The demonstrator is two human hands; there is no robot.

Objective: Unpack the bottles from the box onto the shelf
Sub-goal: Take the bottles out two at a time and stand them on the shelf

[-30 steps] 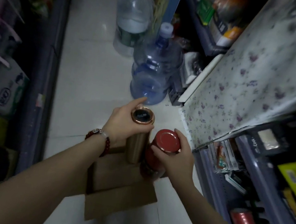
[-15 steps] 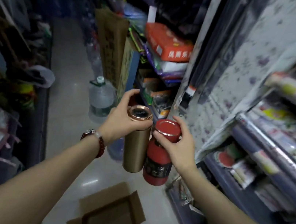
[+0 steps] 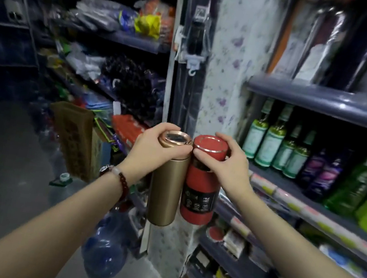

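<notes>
My left hand (image 3: 150,151) grips a tall gold bottle (image 3: 165,193) around its copper-rimmed lid. My right hand (image 3: 231,163) holds a shorter red bottle (image 3: 199,196) by its red lid. Both bottles hang upright, side by side and touching, at chest height in front of a flower-patterned panel (image 3: 236,51). The grey shelf (image 3: 274,178) to the right of the red bottle carries a row of green and purple bottles (image 3: 292,150). The box is out of view.
A blue water jug (image 3: 104,250) stands on the floor below the bottles. A brown carton (image 3: 75,139) leans against the left shelving, which is packed with bagged goods. Lower right shelves hold small packets. The aisle floor (image 3: 15,161) runs back on the left.
Both hands have lifted the two bottles from the box up to shelf height. The view has tilted up, so the box has dropped out of sight.
</notes>
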